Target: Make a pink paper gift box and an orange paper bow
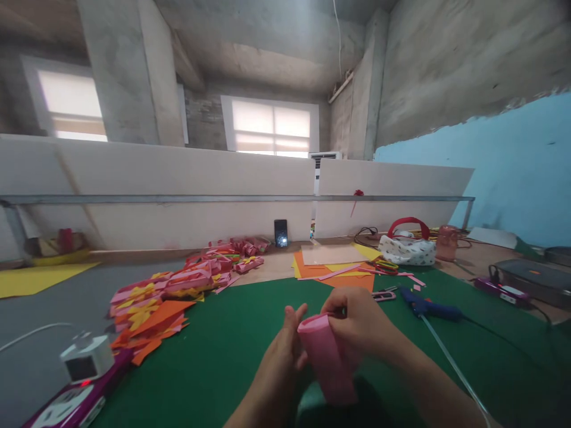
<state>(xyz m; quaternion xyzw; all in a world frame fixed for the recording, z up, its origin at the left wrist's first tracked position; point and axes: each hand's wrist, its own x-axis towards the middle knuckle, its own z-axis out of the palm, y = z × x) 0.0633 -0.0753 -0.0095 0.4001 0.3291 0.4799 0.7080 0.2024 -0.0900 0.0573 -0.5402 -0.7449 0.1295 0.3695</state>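
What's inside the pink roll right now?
Only the outside of the pink roll shows, above the green mat. The right hand covers its top end and the left hand its side, so the inside is hidden.

— Can you read anything on your bench?
— No word or number comes out clear. The purple device at your lower left bears a white label with dark marks, perhaps letters, too blurred to read. The phone by the wall has a lit screen, too small to read.
— And your pink paper roll?
— No print shows.
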